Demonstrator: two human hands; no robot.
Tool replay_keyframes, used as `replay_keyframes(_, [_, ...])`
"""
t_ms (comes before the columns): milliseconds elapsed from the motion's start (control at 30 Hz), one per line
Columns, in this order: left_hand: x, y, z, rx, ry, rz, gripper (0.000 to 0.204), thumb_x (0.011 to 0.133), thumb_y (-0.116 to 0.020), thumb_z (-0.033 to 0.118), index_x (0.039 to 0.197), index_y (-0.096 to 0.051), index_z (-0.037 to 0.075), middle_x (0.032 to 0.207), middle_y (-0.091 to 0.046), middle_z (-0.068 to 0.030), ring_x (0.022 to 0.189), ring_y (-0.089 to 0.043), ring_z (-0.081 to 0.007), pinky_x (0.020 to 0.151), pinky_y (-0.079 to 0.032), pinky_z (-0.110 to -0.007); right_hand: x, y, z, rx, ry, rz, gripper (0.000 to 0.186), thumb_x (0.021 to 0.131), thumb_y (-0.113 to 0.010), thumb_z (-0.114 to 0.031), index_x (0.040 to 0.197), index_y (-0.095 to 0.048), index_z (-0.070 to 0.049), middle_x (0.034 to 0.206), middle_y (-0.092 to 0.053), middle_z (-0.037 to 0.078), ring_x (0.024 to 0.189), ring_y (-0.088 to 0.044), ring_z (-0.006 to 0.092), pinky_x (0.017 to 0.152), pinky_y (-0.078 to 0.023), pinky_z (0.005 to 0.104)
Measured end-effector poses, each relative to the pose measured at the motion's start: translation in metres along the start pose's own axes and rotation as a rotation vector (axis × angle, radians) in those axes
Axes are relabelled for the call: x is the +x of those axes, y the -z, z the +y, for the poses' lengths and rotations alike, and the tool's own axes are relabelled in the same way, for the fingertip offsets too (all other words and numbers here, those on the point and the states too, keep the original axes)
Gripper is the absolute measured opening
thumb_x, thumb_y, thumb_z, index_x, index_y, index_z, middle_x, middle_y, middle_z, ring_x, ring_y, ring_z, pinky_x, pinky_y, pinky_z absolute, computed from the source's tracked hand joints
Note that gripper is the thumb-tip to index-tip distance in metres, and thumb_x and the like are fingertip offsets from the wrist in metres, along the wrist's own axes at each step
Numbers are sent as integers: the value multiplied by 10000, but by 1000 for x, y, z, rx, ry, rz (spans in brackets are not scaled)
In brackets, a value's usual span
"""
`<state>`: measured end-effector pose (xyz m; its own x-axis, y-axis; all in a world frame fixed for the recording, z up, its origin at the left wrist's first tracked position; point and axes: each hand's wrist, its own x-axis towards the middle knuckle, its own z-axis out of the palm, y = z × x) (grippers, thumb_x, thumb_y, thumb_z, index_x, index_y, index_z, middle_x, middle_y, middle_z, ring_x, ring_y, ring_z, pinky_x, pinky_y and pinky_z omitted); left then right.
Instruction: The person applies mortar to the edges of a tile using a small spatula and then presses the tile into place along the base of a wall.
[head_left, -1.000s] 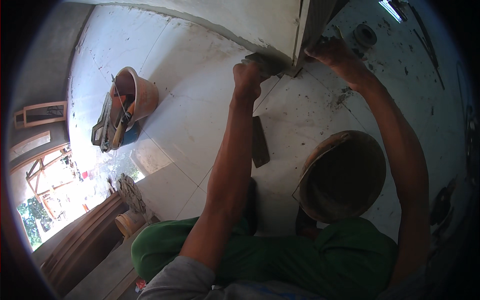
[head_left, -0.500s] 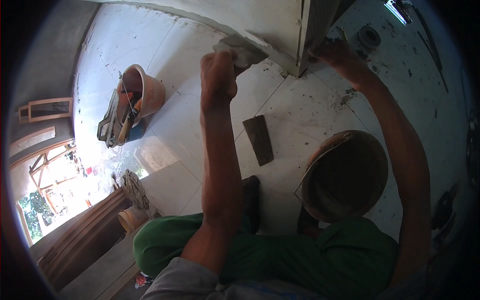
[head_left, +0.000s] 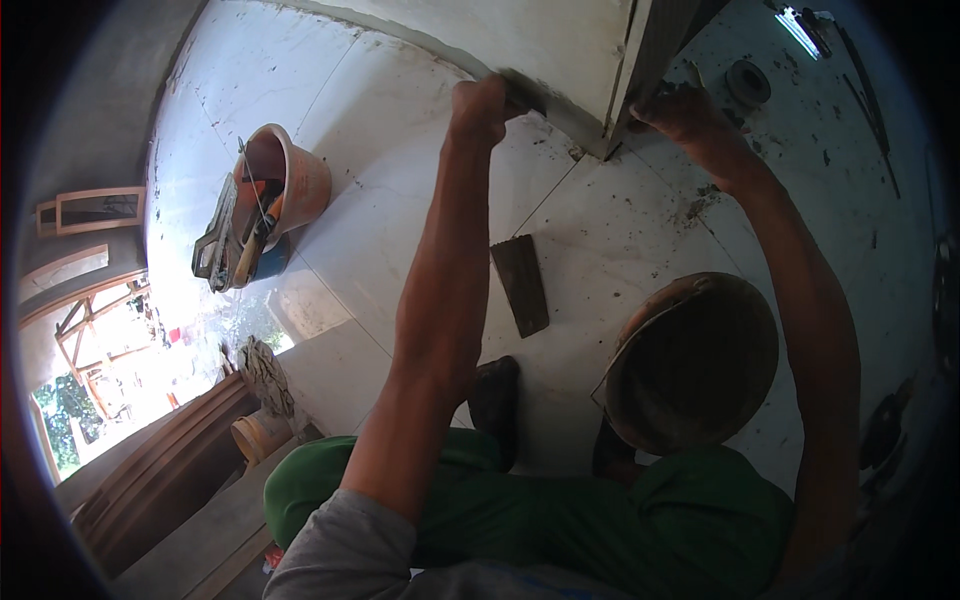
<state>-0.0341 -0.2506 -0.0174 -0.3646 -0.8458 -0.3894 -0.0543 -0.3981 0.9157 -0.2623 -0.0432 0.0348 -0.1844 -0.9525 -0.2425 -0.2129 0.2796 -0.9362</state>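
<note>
My left hand (head_left: pixel 482 108) is closed on a flat-bladed trowel (head_left: pixel 524 93), pressing it against the foot of the pale wall (head_left: pixel 500 35). Most of the blade is hidden by the hand and the wall. Around the wall's end, my right hand (head_left: pixel 690 118) touches the base of the upright wooden frame (head_left: pixel 652 60); its fingers are in shadow, so what they hold is unclear. A dark tapered piece of board (head_left: pixel 520 286) lies on the floor between my arms. Near my knees stands a round, mortar-stained bucket (head_left: pixel 692 362), its inside dark.
On the left, a tilted-looking orange-pink bucket (head_left: pixel 303 185) has tools hung at its rim, among them a wooden-handled one (head_left: pixel 252 255). A dark roll (head_left: pixel 748 83) and a lit lamp (head_left: pixel 798 32) lie far right. Planks (head_left: pixel 165 440) and a yellowish tub (head_left: pixel 262 437) are lower left.
My left hand has moved forward and right, bringing the trowel from in front of the wall up against its foot. My right hand stays by the frame.
</note>
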Motion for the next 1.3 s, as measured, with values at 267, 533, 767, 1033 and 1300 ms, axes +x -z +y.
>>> replay_keyframes(267, [0, 10, 66, 37, -35, -104, 345, 964, -454, 6, 1173, -594, -230, 1069, -703, -314, 900, -754, -399, 847, -674, -445, 5, 2, 0, -37, -72, -27, 511, 942, -783, -492, 1168, -785, -33, 1071, -788, 106, 1120, -699, 198, 1108, -420, 422])
replay_keyframes(533, [-66, 62, 100, -36, -156, -74, 257, 978, -544, 23, 1121, -677, -144, 1067, -736, -200, 949, -738, -284, 885, -622, -411, -6, 4, -4, 37, -34, 13, 638, 913, -785, -568, 1194, -751, 4, 1092, -766, 110, 1096, -667, 204, 1052, -445, 427])
replay_keyframes(767, [-23, 91, -14, 265, -378, 210, 209, 957, -604, 85, 1019, -714, -82, 934, -742, -160, 840, -694, -206, 749, -549, -403, -3, 1, -9, 12, -26, -9, 655, 905, -798, -571, 1211, -737, 5, 1074, -754, 89, 1039, -666, 186, 987, -489, 375])
replay_keyframes(1033, [20, 45, -44, 646, -477, 550, 313, 961, -579, 181, 1037, -700, -98, 957, -733, -302, 909, -711, -452, 829, -517, -515, 0, -2, -6, 19, -26, 9, 505, 939, -779, -469, 1140, -784, -6, 1042, -788, 95, 1036, -696, 167, 1028, -478, 374])
replay_keyframes(1300, [-25, -12, -76, 644, -408, 459, 338, 1019, -541, 245, 1137, -697, -30, 959, -741, -279, 938, -721, -455, 837, -524, -527, 0, 1, -8, 12, -9, -40, 680, 878, -806, -611, 1143, -752, 13, 1020, -736, 77, 975, -650, 180, 928, -500, 377])
